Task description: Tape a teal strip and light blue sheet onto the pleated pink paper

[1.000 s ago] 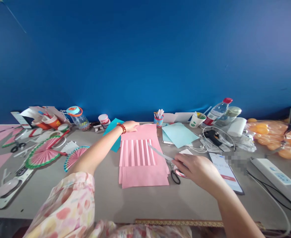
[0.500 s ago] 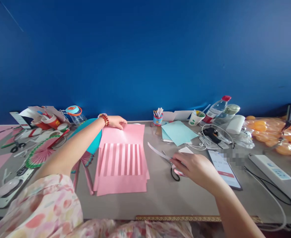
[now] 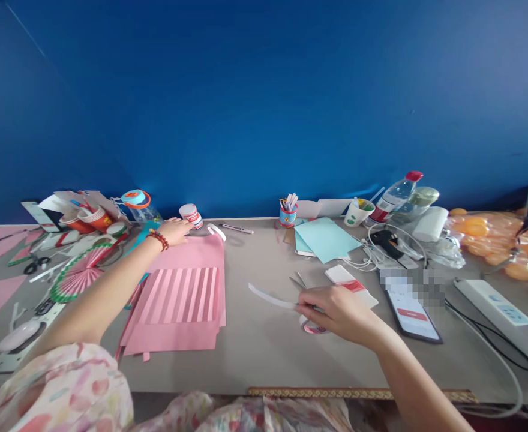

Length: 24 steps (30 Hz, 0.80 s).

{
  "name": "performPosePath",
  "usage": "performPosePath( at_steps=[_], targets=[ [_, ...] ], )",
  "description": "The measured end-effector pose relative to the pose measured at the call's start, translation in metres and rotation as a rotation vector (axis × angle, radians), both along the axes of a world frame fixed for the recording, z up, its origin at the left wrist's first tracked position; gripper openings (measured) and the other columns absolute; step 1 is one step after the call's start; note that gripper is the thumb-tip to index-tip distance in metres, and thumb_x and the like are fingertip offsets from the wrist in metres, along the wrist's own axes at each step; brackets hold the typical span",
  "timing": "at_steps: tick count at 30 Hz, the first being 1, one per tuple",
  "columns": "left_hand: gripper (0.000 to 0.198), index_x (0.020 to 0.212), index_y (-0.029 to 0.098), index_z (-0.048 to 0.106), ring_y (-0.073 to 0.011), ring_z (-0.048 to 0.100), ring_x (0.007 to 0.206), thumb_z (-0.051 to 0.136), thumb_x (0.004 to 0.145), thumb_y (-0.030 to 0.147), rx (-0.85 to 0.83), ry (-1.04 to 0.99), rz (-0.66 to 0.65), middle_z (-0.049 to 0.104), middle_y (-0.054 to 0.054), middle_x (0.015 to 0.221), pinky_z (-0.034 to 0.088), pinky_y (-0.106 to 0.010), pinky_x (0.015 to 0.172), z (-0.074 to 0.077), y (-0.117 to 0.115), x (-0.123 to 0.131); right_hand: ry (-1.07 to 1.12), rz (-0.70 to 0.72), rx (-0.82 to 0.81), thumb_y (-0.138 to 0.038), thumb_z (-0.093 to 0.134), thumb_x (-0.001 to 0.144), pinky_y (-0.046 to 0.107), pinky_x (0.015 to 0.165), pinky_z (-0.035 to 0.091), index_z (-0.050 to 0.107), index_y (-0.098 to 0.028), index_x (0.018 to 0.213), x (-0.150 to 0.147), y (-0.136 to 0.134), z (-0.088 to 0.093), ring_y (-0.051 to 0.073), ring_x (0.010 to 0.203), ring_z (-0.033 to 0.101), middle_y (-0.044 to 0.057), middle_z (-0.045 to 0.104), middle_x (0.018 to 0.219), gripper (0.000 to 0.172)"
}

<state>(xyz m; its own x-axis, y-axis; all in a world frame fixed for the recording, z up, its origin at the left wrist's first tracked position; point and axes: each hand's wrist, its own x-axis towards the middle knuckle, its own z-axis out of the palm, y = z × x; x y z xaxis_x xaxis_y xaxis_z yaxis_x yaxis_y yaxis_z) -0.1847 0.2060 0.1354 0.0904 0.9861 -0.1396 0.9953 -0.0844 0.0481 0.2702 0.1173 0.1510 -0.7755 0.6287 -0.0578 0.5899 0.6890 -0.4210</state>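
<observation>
My left hand (image 3: 174, 231) lies with fingers stretched out at the far edge of a stack of pink paper (image 3: 171, 337). On that stack sits a pleated pink sheet (image 3: 180, 295) with its folds partly raised. My right hand (image 3: 336, 309) is closed, thumb and fingers pinching a thin white strip (image 3: 268, 297) that points left over the table. Beneath and behind the right hand are scissors (image 3: 297, 279), their handles mostly hidden, and a roll of tape (image 3: 311, 326).
Light blue sheets (image 3: 327, 239) and a pen cup (image 3: 288, 213) stand at the back. A phone (image 3: 410, 309), glue gun (image 3: 387, 245), bottle (image 3: 396, 195) and power strip (image 3: 493, 309) are on the right. A pink-and-green paper fan (image 3: 81, 273) lies left; a pen (image 3: 237, 228) lies behind.
My left hand and the pink stack with the pleated sheet have shifted left, uncovering white rolls and a pen behind. My right hand has lowered slightly leftward with the strip.
</observation>
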Motion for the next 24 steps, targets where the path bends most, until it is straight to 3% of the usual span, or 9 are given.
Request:
performPosePath(
  at_steps=[3,6,8,10,13,18,24],
  targets=[
    [0.036,0.123,0.022,0.057,-0.0240,0.048,0.127,0.048,0.091,0.037,0.102,-0.125,-0.099,0.057,-0.009,0.134,0.038,-0.034,0.105,-0.009,-0.033,0.049,0.009,0.034,-0.032,-0.038,0.038,0.101,0.024,0.061,0.036,0.062,-0.021,0.081,-0.002,0.001,-0.005,0.014,0.068,0.059,0.000,0.067,0.077,0.036],
    [0.037,0.125,0.023,0.057,-0.0209,0.054,0.121,0.042,0.097,0.043,0.086,-0.597,-0.360,0.060,-0.007,0.131,0.039,-0.033,0.106,-0.018,-0.075,0.115,0.008,0.064,-0.053,-0.038,0.038,0.101,0.023,0.061,0.035,0.063,-0.021,0.083,-0.009,0.002,-0.011,0.013,0.068,0.059,0.000,0.068,0.079,0.035],
    [0.035,0.122,0.025,0.059,-0.0197,0.057,0.116,0.048,0.096,0.045,0.012,-0.690,-0.502,0.064,-0.005,0.125,0.032,-0.035,0.111,-0.021,-0.099,0.155,-0.001,0.075,-0.043,-0.039,0.038,0.102,0.023,0.061,0.034,0.063,-0.021,0.084,-0.014,0.002,-0.013,0.013,0.068,0.059,0.001,0.068,0.078,0.035],
    [0.035,0.119,0.024,0.061,-0.0183,0.062,0.103,0.056,0.092,0.047,-0.043,-0.759,-0.557,0.070,-0.003,0.110,0.032,-0.036,0.110,-0.024,-0.115,0.184,-0.016,0.070,-0.026,-0.040,0.037,0.102,0.023,0.060,0.033,0.063,-0.021,0.083,-0.018,0.001,-0.014,0.013,0.068,0.058,0.001,0.068,0.077,0.036],
    [0.028,0.102,0.022,0.066,-0.0187,0.064,0.091,0.059,0.091,0.046,-0.071,-0.811,-0.438,0.072,-0.004,0.096,0.043,-0.031,0.093,-0.028,-0.127,0.208,-0.045,0.054,-0.009,-0.042,0.037,0.101,0.024,0.059,0.031,0.062,-0.021,0.080,-0.018,-0.002,-0.014,0.013,0.066,0.057,0.001,0.067,0.074,0.039],
    [0.015,0.083,0.023,0.067,-0.0164,0.064,0.079,0.059,0.089,0.035,-0.157,-0.842,-0.214,0.071,0.001,0.078,0.045,-0.025,0.074,-0.033,-0.136,0.222,-0.126,-0.031,-0.006,-0.043,0.041,0.099,0.025,0.057,0.029,0.062,-0.021,0.075,-0.012,-0.009,-0.014,0.014,0.064,0.057,0.001,0.066,0.069,0.039],
    [0.017,0.077,0.022,0.068,-0.0148,0.061,0.065,0.060,0.085,0.035,-0.242,-0.780,-0.147,0.071,0.001,0.070,0.041,-0.025,0.063,-0.043,-0.147,0.224,-0.185,-0.070,-0.193,-0.036,0.049,0.094,0.024,0.059,0.034,0.069,-0.023,0.079,-0.020,-0.015,-0.015,0.016,0.071,0.065,0.000,0.072,0.072,0.028]
  ],
)
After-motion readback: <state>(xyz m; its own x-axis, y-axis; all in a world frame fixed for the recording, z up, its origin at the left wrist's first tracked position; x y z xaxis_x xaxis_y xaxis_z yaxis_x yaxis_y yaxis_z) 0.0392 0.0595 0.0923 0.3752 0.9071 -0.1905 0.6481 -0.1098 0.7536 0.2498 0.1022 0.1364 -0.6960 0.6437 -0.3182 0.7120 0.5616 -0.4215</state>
